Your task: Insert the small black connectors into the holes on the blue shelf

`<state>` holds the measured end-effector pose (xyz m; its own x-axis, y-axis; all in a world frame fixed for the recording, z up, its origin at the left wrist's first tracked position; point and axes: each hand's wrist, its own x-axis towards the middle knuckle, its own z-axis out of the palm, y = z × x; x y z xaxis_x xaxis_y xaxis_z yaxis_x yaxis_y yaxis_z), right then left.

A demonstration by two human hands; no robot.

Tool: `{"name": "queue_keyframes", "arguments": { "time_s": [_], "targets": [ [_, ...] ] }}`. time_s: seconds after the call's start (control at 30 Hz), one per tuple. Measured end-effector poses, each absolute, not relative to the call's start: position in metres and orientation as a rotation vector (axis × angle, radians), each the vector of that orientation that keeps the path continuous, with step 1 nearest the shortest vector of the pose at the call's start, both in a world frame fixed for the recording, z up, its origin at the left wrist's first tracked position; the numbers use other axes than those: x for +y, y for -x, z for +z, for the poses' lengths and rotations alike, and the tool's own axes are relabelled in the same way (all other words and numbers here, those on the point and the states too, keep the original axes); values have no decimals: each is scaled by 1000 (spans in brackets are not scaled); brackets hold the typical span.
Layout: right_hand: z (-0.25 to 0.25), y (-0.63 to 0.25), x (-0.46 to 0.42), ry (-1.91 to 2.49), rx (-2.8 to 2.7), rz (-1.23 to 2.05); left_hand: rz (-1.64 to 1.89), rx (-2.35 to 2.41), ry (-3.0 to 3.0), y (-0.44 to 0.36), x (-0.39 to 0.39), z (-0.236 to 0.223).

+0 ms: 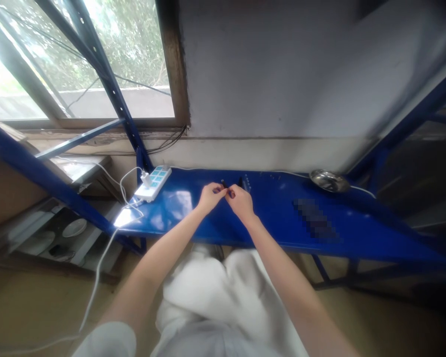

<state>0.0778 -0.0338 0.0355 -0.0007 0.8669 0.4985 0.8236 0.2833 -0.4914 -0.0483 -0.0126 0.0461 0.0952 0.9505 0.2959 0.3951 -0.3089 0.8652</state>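
Head view: a glossy blue table (208,228) bears a white power strip (154,183) with a plug in it.
Window (134,49): beyond the power strip, leafy trees showing outside.
Wall (278,74): right of the window and beyond the power strip, grey above, paler below.
Side rack (78,248): left of the power strip, lower down, blurred.
Metal dish (329,181): well to the right of the power strip.
Pixelated dark object (315,218): also well right of the power strip.
Left hand (210,196): right of the power strip, fingertips pinched on a small dark piece (223,183).
Right hand (241,199): farther from the power strip, fingers curled, tips pinching at the same piece.
Dark piece: right of the power strip, between both hands' fingertips, too small to identify.
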Motion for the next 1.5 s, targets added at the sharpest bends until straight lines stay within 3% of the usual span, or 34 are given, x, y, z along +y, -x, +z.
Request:
{"name": "queue_keyframes", "arguments": {
  "time_s": [0.17,0.37,0.53,0.77,1.1,1.5],
  "targets": [
    [22,-88,-35,1439,-1927,262,1084,1410,-1778,58,2,30],
    [14,-98,-39,1425,-1860,372,931,2028,-1692,72,26,-1],
    [11,-103,-45,1439,-1792,406,739,2215,-1720,83,33,-14],
    [6,-111,-48,1443,-1745,418,672,2255,-1853,97,37,-23],
    [0,-109,-49,1441,-1710,475,921,2136,-1712,101,45,-33],
    [1,-118,-47,1466,-1665,479,707,2245,-1686,95,52,-30]
  ]
}}
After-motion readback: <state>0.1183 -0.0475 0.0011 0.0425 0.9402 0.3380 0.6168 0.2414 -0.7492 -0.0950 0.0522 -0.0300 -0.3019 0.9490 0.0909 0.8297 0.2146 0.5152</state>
